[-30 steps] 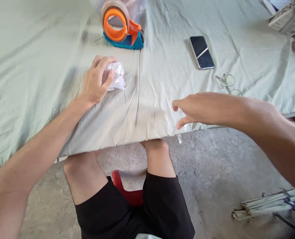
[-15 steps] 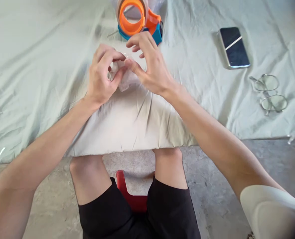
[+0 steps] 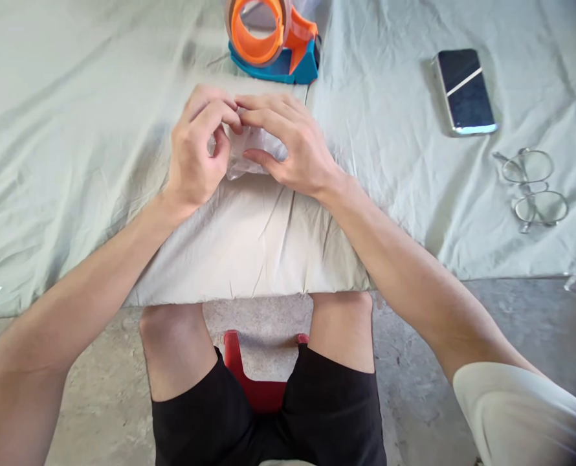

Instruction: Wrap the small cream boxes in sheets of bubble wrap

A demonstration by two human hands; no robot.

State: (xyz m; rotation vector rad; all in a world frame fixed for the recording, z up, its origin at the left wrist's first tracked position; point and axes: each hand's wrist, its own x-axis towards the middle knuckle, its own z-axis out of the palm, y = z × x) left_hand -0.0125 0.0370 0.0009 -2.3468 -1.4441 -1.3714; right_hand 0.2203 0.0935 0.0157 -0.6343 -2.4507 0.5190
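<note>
A crumpled clear plastic packet [image 3: 249, 162] lies on the cloth between my hands, partly covered by them; its contents cannot be made out. My left hand [image 3: 200, 145] is curled around its left side, with thumb and fingers bent towards each other. From the right, my right hand [image 3: 290, 142] arches over the packet, its fingers along the top edge and its thumb lower down in front. The fingertips of both hands meet near the packet's upper edge.
Beyond my hands stands an orange and blue tape dispenser [image 3: 298, 61] with a tape roll. To the right lie a dark phone [image 3: 466, 90] and a pair of glasses [image 3: 533, 188]. Wrinkled pale cloth [image 3: 98, 129] covers the table. A red stool [image 3: 263, 393] shows between my legs.
My right hand has come down from its raised position, its fingers now over the packet's top and its thumb lower. My left hand has stayed nearly in place. The view has shifted slightly.
</note>
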